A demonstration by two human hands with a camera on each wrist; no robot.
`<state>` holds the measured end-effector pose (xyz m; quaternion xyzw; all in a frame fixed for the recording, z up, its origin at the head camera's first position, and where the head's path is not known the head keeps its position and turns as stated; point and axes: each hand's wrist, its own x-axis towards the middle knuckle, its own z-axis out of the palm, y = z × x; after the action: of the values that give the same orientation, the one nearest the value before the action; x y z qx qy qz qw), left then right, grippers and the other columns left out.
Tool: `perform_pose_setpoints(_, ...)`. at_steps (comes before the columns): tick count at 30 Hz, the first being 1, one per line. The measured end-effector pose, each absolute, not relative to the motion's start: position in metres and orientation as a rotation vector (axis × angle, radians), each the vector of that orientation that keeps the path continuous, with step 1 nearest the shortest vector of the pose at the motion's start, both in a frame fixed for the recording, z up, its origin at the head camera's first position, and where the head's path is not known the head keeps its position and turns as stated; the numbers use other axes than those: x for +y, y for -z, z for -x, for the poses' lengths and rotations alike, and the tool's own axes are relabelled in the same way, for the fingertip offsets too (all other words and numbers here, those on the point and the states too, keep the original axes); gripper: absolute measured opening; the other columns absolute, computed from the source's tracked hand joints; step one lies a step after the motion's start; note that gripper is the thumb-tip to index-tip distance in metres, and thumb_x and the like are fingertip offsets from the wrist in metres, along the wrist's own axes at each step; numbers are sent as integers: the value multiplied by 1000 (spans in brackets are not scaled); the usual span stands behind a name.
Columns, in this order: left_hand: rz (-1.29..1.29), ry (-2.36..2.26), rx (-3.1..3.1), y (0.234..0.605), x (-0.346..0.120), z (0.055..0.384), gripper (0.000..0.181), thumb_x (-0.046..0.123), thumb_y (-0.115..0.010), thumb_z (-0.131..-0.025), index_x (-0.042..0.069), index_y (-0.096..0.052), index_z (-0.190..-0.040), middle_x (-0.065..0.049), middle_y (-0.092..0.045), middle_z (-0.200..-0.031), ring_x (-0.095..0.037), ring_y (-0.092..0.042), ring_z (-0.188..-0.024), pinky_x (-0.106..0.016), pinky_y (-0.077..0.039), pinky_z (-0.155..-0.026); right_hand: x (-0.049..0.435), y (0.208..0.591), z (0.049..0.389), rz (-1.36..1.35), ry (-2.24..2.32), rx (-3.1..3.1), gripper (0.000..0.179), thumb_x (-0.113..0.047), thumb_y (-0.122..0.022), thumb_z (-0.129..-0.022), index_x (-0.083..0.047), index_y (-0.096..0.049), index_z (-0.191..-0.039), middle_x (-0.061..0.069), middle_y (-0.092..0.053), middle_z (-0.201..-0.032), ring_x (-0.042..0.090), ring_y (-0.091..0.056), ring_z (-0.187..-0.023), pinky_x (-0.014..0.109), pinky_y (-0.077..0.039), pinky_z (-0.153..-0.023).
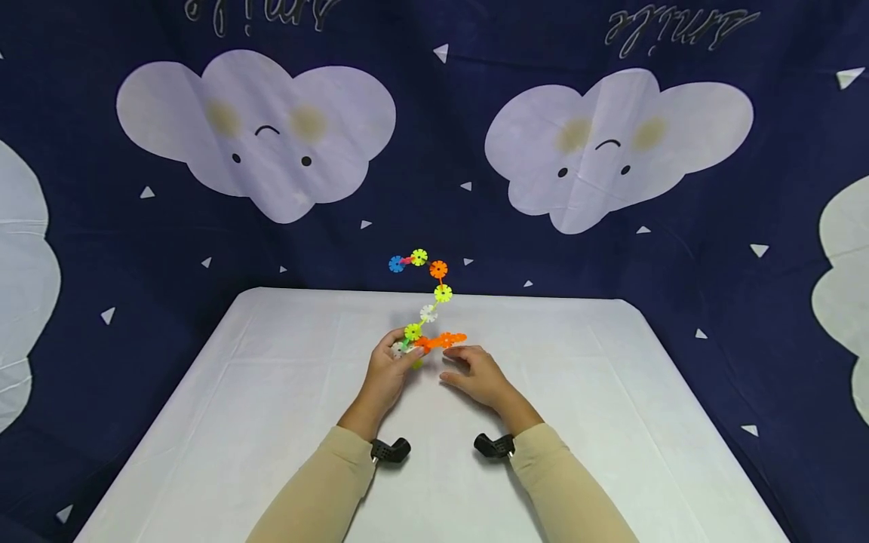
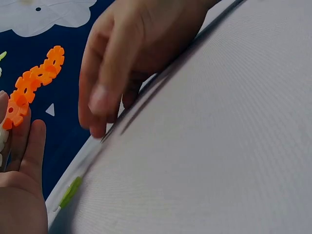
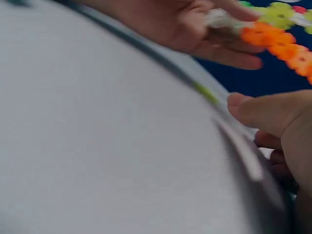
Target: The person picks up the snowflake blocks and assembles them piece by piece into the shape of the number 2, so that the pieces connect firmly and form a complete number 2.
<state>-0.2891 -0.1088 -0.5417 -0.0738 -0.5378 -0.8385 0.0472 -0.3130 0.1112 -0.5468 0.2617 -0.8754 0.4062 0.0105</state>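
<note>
My left hand [image 1: 385,375] holds a chain of interlocking plastic snowflake discs [image 1: 443,293] between thumb and fingers. One branch curves upward through yellow-green, white and orange discs to a blue disc [image 1: 397,264] at its end. A shorter row of orange discs [image 2: 43,74] sticks out from the grip toward the right. White discs are partly hidden behind the left fingers. My right hand [image 1: 483,374] hovers just right of the orange row, fingers loosely bent and thumb apart, with nothing in them. Below the left hand, a yellow-green disc [image 2: 71,192] shows edge-on, close to the tabletop.
A white-covered table [image 1: 271,452] spreads beneath both hands. Behind it hangs a dark blue cloth [image 1: 434,151] printed with pale clouds and small triangles. Black wrist cameras [image 1: 391,450] sit at both cuffs of the beige sleeves.
</note>
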Motion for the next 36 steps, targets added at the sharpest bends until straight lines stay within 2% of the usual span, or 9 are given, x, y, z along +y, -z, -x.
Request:
perform_pose_setpoints(6,252,2560,-1634,541,-111,289,47,-15,-68,-94,-9,-52,-138,-36,-57,-136,-18,-69,-106,-31,-59,-92,93,551,323,-1009,-904,-2685,55,-31,-81,-96,-6,-65,-142,11,-62,-144,34,-49,-136,49,-37,-117)
perform_pose_setpoints(11,289,2616,-1580,541,-111,288,47,-16,-65,-96,-9,-50,-140,-41,-48,-145,-20,-67,-117,-31,-57,-97,78,552,328,-1099,-720,-2697,63,-42,-77,-98,-10,-59,-149,9,-59,-148,29,-51,-139,43,-37,-119)
perform_pose_setpoints(15,304,2669,-1545,541,-110,287,48,-17,-63,-97,-8,-48,-141,-42,-46,-146,-24,-65,-122,-34,-55,-101,69,550,328,-1119,-686,-2706,54,-40,-75,-100,-11,-64,-144,7,-64,-141,25,-58,-131,41,-42,-115)
perform_pose_setpoints(25,294,2651,-1561,542,-110,289,49,-18,-63,-97,-10,-47,-143,-43,-43,-148,-22,-65,-121,-32,-55,-101,64,550,324,-1195,-732,-2584,22,-17,-76,-100,-7,-76,-119,8,-74,-117,27,-68,-112,44,-52,-103)
perform_pose_setpoints(36,297,2657,-1562,541,-110,287,50,-16,-62,-98,-10,-46,-144,-44,-44,-145,-23,-67,-117,-33,-57,-97,61,555,321,-1190,-916,-2485,13,-7,-83,-92,-7,-82,-105,3,-77,-105,20,-71,-104,37,-55,-98)
